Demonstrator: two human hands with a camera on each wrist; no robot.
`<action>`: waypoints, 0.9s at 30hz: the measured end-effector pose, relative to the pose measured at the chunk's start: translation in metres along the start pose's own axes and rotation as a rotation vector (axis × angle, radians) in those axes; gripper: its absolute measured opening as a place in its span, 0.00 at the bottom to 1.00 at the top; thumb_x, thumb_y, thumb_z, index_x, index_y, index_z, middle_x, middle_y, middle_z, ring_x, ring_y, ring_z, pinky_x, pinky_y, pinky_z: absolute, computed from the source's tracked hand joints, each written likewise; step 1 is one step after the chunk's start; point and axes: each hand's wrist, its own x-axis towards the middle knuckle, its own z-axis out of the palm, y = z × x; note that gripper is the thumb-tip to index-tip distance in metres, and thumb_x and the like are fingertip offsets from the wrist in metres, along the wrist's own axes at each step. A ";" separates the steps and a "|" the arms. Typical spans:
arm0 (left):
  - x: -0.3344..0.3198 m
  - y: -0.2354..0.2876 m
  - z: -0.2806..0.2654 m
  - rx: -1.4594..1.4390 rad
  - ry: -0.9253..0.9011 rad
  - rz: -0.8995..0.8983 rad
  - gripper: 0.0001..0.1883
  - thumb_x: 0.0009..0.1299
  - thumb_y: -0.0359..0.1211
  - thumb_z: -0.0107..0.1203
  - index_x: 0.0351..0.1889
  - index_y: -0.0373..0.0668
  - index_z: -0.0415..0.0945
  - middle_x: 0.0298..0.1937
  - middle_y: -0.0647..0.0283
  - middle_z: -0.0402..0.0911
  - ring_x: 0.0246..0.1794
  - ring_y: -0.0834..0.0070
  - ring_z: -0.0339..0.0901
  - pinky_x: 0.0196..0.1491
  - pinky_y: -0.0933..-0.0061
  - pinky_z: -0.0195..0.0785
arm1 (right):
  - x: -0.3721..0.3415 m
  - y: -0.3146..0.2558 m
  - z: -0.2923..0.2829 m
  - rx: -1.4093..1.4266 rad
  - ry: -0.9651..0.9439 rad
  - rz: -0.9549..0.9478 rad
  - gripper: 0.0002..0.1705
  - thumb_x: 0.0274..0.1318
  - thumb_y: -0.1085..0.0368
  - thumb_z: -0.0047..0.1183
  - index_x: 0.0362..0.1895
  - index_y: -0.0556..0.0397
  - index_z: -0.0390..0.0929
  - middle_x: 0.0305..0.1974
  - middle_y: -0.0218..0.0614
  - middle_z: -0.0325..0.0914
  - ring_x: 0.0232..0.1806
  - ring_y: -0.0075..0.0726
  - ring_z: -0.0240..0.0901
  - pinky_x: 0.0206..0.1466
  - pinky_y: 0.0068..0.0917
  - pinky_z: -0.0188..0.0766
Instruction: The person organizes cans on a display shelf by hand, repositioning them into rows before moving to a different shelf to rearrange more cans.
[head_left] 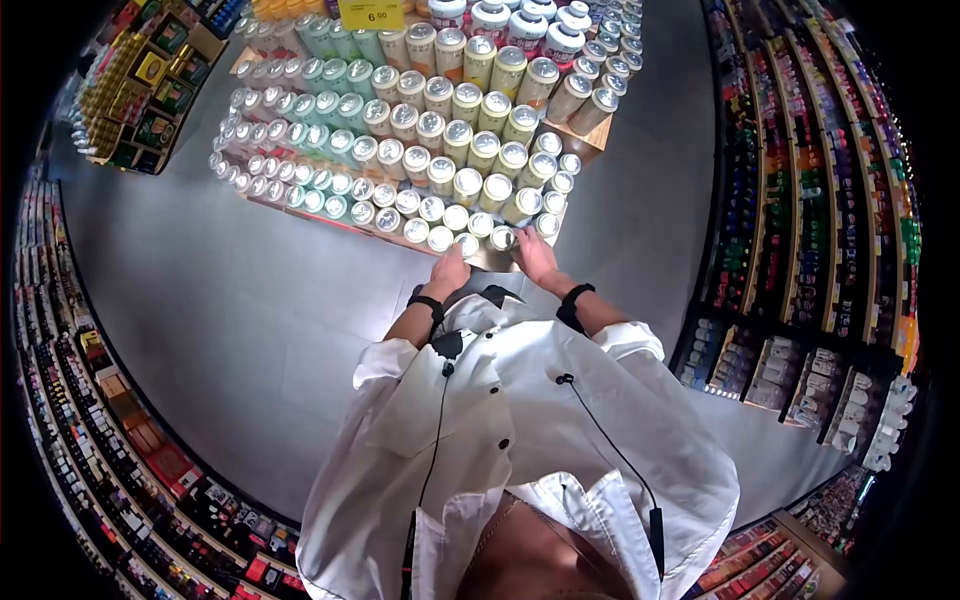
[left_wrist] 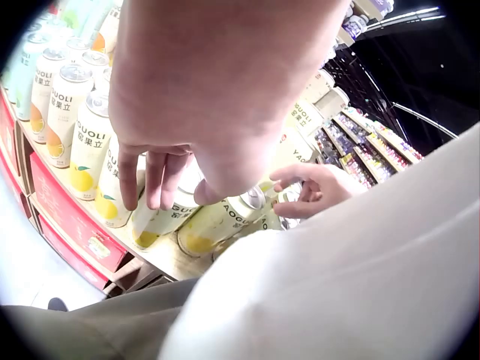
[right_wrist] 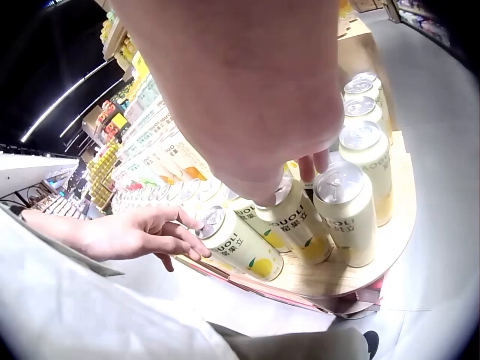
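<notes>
Pale yellow cans with lemon pictures stand close together along the front edge of the display. In the head view, my left hand is at the front row; its loosely extended fingers hang beside a can in the left wrist view. The right wrist view shows my left hand with fingertips touching a can near its lid. Right of it, my right hand is over a neighbouring can, thumb and fingers around its top; part of that grip is hidden by the hand itself.
Rows of cans in pink, green and orange rise in tiers behind, with a yellow price sign. Red boxes sit below the display edge. Grey floor surrounds the display, and stocked shelves line both sides.
</notes>
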 end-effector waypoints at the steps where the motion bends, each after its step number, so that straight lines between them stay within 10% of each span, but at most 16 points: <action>1: -0.001 -0.002 0.004 -0.003 0.029 0.040 0.25 0.61 0.31 0.50 0.56 0.33 0.61 0.44 0.39 0.77 0.47 0.44 0.74 0.51 0.50 0.67 | 0.009 0.001 0.006 -0.045 -0.051 0.022 0.30 0.47 0.62 0.59 0.55 0.53 0.64 0.48 0.47 0.67 0.48 0.56 0.71 0.46 0.44 0.73; 15: 0.015 -0.002 0.002 -0.047 0.166 -0.023 0.31 0.59 0.28 0.52 0.65 0.45 0.62 0.44 0.46 0.79 0.48 0.50 0.76 0.49 0.53 0.70 | 0.047 -0.002 0.018 -0.268 -0.297 -0.100 0.32 0.43 0.53 0.61 0.49 0.53 0.63 0.45 0.51 0.70 0.49 0.59 0.71 0.49 0.45 0.72; 20: 0.022 -0.013 0.018 0.018 0.396 -0.003 0.10 0.63 0.27 0.48 0.41 0.40 0.74 0.37 0.51 0.82 0.39 0.56 0.81 0.42 0.56 0.74 | 0.055 -0.005 0.024 -0.428 -0.270 -0.185 0.33 0.40 0.50 0.61 0.46 0.57 0.66 0.45 0.50 0.72 0.47 0.53 0.74 0.47 0.42 0.73; 27: 0.014 -0.009 0.015 0.085 0.411 0.113 0.10 0.61 0.31 0.56 0.41 0.41 0.74 0.33 0.53 0.82 0.37 0.58 0.81 0.38 0.59 0.74 | 0.051 -0.010 0.013 -0.458 -0.303 -0.269 0.31 0.41 0.51 0.62 0.46 0.55 0.68 0.42 0.48 0.74 0.44 0.51 0.75 0.45 0.40 0.73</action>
